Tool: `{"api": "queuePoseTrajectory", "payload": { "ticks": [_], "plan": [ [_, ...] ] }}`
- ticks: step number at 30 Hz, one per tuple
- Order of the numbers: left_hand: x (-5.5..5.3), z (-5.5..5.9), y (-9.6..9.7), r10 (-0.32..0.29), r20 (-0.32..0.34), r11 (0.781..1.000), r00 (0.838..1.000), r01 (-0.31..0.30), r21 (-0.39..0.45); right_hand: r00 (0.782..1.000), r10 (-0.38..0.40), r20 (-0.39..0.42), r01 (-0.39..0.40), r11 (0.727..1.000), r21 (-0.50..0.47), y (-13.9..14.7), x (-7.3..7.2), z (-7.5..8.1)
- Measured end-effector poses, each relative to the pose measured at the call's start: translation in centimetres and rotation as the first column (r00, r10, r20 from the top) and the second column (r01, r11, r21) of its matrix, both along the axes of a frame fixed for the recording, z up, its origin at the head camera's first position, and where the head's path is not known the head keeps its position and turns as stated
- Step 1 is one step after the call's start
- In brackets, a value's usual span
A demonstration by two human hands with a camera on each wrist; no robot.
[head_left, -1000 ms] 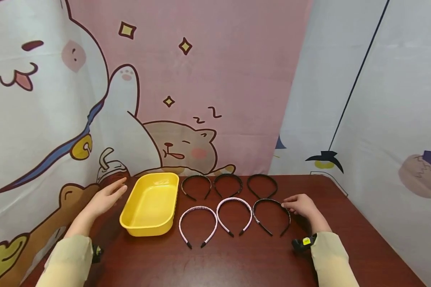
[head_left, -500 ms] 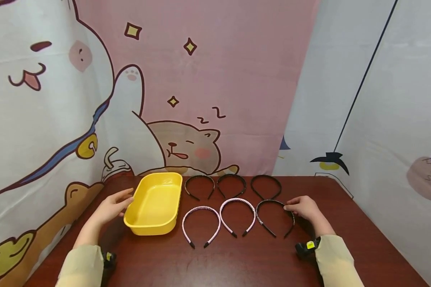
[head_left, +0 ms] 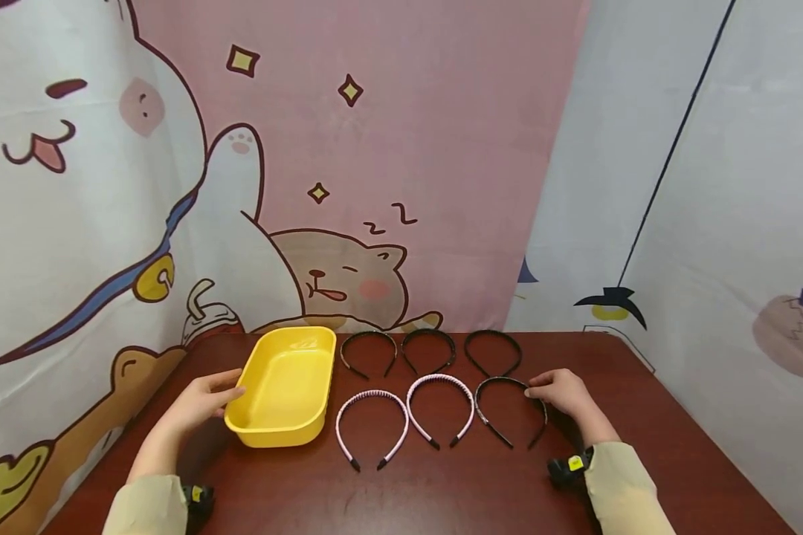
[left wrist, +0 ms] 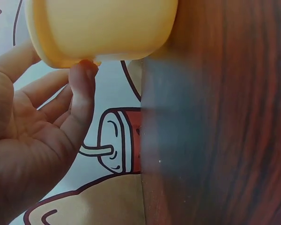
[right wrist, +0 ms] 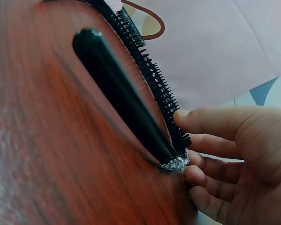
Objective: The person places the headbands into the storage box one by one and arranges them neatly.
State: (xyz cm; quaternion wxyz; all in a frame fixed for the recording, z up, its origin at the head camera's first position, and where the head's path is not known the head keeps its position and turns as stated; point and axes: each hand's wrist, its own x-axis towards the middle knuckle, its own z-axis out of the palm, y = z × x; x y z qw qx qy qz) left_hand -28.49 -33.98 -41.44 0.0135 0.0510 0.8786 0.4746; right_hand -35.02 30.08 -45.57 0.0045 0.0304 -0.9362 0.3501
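Observation:
My left hand (head_left: pixel 201 405) is at the left side of a yellow plastic tray (head_left: pixel 277 438). In the left wrist view its thumb and fingers pinch the tray's rim (left wrist: pixel 61 61). Over to the right, my right hand (head_left: pixel 562 394) holds the right side of a black headband (head_left: pixel 498 433) between thumb and fingers. The right wrist view shows this headband's row of small teeth (right wrist: pixel 157 77) and a glittery silver patch (right wrist: pixel 174 163). Beside it lie two pale pink wrapped headbands, one in the middle (head_left: pixel 440 377) and one nearer the tray (head_left: pixel 372 393).
Behind them is a back row of dark headbands: a left one (head_left: pixel 369 333), a middle one (head_left: pixel 428 331) and a right one (head_left: pixel 493 333). All lie on a dark red-brown wooden table (head_left: pixel 428 498). A cartoon-printed curtain (head_left: pixel 442 148) rises behind the table.
My left hand has come in from the left and down onto the tray's rim, where it now grips. My right hand stays on the black headband, with little movement.

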Motion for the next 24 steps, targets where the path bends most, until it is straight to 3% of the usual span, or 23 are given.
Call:
{"api": "queuePoseTrajectory", "payload": {
  "ticks": [7,24],
  "plan": [
    [-0.05,-0.35,-0.08,-0.032,-0.01,0.999,0.999,0.032,0.035,0.999,0.015,-0.037,-0.013,0.999,0.053,-0.09,0.2,0.05],
    [0.2,0.06,-0.1,-0.011,0.025,1.0,1.0,0.011,0.001,0.999,0.001,-0.038,0.002,0.998,0.07,-0.65,0.19,0.18]
  ]
}}
